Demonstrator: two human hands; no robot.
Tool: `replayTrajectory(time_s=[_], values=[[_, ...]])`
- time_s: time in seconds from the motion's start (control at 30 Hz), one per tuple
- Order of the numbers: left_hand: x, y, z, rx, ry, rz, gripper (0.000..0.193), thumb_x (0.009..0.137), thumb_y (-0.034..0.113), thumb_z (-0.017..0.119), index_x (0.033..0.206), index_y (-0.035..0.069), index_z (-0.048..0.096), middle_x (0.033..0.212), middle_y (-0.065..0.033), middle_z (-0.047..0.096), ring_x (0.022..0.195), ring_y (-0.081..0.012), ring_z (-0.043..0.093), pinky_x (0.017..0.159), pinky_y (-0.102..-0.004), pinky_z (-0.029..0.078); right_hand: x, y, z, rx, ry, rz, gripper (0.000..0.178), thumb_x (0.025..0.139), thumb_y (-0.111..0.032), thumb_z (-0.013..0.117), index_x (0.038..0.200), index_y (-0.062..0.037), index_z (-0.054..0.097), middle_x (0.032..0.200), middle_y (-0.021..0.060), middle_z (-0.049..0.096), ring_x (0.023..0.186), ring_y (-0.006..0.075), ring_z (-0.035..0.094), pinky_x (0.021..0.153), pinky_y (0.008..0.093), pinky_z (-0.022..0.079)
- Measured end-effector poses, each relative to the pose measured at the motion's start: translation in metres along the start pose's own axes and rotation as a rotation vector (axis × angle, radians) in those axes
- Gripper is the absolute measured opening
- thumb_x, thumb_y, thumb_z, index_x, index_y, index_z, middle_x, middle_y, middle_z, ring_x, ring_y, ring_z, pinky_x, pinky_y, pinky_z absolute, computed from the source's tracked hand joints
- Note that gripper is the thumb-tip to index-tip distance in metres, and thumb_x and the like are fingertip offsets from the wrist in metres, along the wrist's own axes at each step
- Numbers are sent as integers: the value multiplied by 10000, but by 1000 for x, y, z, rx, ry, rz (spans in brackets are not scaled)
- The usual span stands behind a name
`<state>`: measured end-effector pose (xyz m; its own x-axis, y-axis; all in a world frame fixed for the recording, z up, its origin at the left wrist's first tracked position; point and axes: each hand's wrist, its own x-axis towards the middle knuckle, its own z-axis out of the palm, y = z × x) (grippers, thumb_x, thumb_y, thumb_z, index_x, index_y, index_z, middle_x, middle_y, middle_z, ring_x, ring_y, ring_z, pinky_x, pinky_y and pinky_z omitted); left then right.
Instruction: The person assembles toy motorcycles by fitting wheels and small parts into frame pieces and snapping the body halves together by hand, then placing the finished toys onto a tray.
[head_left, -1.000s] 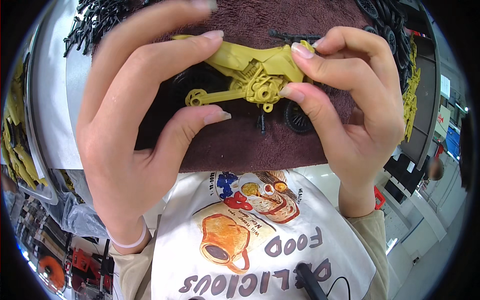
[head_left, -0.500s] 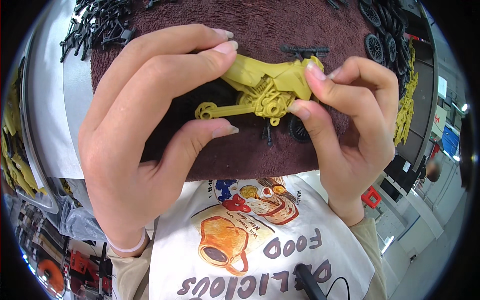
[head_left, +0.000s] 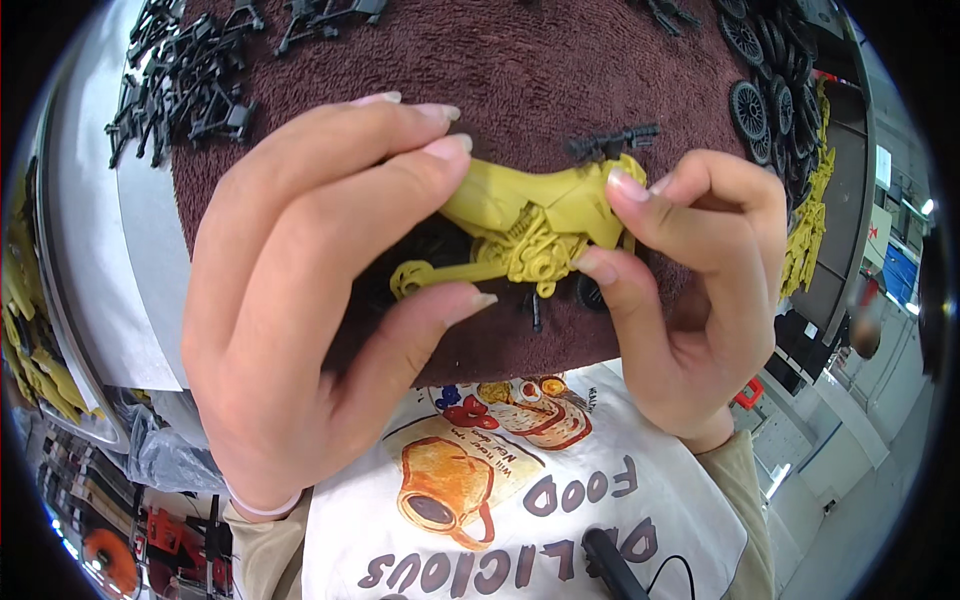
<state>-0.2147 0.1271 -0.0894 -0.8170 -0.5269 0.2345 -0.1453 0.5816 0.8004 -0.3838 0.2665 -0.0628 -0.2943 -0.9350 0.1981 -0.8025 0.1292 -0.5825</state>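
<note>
Between my hands is a yellow plastic toy motorcycle body point(head_left: 535, 210) with a moulded engine and a long rear arm, held above a towel. My left hand point(head_left: 310, 270) grips its rear end: fingertips on the tail, thumb at the rear arm. The front end is pinched between thumb and fingers of my right hand point(head_left: 690, 260). Just beyond the body lies a black handlebar-like part point(head_left: 612, 142). Below it on the towel are a black wheel point(head_left: 590, 292), mostly covered, and a thin black part point(head_left: 536, 312).
A dark brown towel point(head_left: 440, 60) covers the work surface. Black plastic parts point(head_left: 190, 90) are heaped at the far left, black spoked wheels point(head_left: 765, 100) at the far right. Yellow parts lie along the right edge point(head_left: 808, 225) and in a tray at left point(head_left: 35, 350).
The whole view has shifted a little, with the surroundings lower in the picture. Both hands and the yellow body sit slightly nearer me, and my left thumb has closed up to the rear arm.
</note>
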Motion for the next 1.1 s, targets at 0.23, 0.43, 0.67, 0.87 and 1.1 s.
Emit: replayTrajectory(time_s=[0.23, 0.43, 0.67, 0.87, 1.1], values=[[3, 0, 2, 24, 9, 80, 470, 677, 82, 758, 1102, -51, 608, 1149, -217, 615, 1113, -363, 581, 975, -416, 442, 0, 5, -4, 105, -34, 29, 288, 734, 35, 736, 1007, 48, 647, 1093, 145, 490, 844, 145, 516, 755, 230, 429], [1, 4, 6, -35, 33, 9, 418, 657, -31, 728, 1063, -52, 629, 1125, -202, 626, 1108, -343, 578, 969, -404, 439, -3, 12, -1, 174, -15, 23, 280, 736, 34, 740, 999, 39, 643, 1108, 140, 476, 884, 142, 508, 794, 239, 423], [1, 7, 2, 38, 46, -1, 388, 683, -53, 716, 1062, -31, 639, 1133, -156, 638, 1104, -294, 579, 969, -367, 428, 5, 16, -4, 415, 50, 128, 294, 745, 31, 736, 1014, 14, 617, 1081, 103, 493, 888, 124, 503, 794, 244, 432], [4, 19, -1, 98, 28, -57, 362, 689, -12, 721, 1042, -19, 640, 1117, -141, 646, 1123, -310, 564, 973, -379, 422, 17, 13, -18, 263, -112, 291, 278, 756, -14, 753, 985, 5, 595, 942, 24, 553, 751, 55, 491, 678, 177, 395], [18, 23, 9, 188, 33, -33, 367, 619, 86, 770, 964, 19, 665, 993, -97, 621, 994, -291, 546, 886, -375, 418, 16, 12, -23, 227, -157, 298, 205, 731, -26, 768, 866, 0, 617, 894, 30, 545, 748, 50, 475, 638, 182, 367]])
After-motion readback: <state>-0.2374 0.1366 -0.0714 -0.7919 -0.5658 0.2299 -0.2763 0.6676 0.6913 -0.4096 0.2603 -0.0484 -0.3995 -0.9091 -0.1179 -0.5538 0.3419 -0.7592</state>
